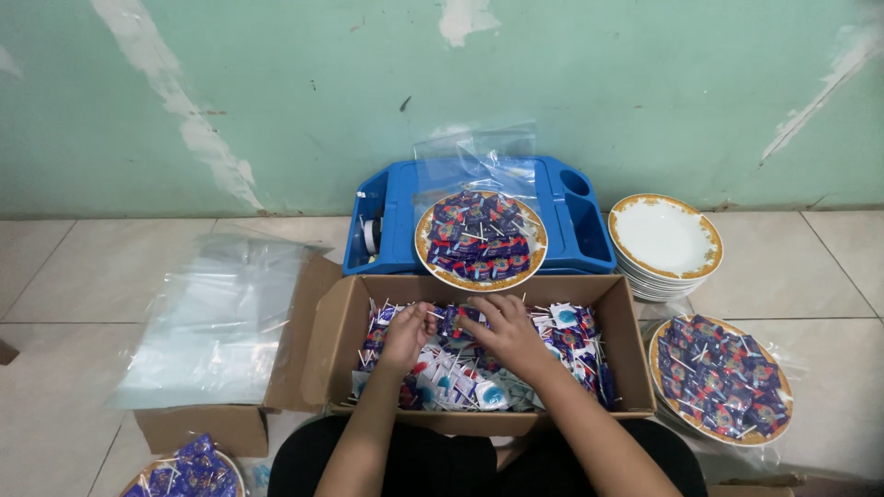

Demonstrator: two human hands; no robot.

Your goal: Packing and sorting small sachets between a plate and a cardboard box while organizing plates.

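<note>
**Sorting wrapped lollipops in a box on the tiled floor**

Sitting on a pale tiled floor [74, 276] before a green wall [304, 92] with peeling paint, we work over an open cardboard box [626, 350]. At 12 o'clock from the box stands a blue plastic tray [580, 230] with a plate of lollipops [480, 241] on it. At 2 o'clock is a stack of empty white plates [665, 239], at 3 o'clock another filled plate [719, 379], and at 9 o'clock clear plastic bags [221, 322] lie on a second box.

Inside the box lie many wrapped lollipops [571, 336], blue and purple. Our left hand [406, 336] and right hand [506, 336] rest on the heap, near its middle. The fingers are curled down into the lollipops, touching them; whether they pinch one, we cannot tell.
</note>
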